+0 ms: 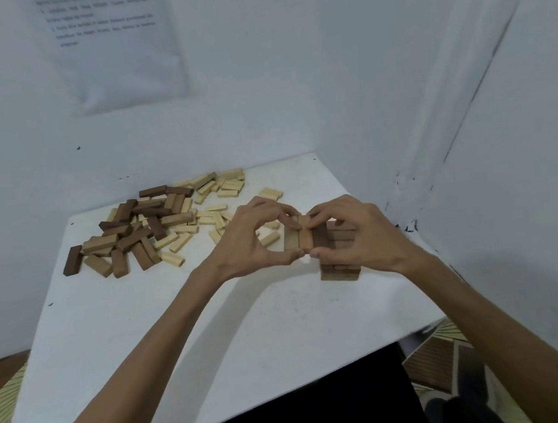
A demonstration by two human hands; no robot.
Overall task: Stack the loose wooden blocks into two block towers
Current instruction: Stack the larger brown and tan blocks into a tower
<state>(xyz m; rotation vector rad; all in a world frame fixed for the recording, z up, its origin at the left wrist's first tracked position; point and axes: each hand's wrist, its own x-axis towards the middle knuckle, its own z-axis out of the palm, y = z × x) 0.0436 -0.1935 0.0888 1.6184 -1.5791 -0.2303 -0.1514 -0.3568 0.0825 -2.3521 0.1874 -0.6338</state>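
A low tower of brown wooden blocks stands on the white table at the right, near the wall. Both hands hold blocks side by side at its top. My left hand pinches a brown block between thumb and fingers. My right hand pinches the reddish block next to it and hides much of the tower. A loose pile of dark brown blocks and pale blocks lies at the back left.
White walls close the table at the back and right. A printed sheet hangs on the back wall. A few pale blocks lie just behind the hands. The table's front edge runs above a dark gap and patterned floor.
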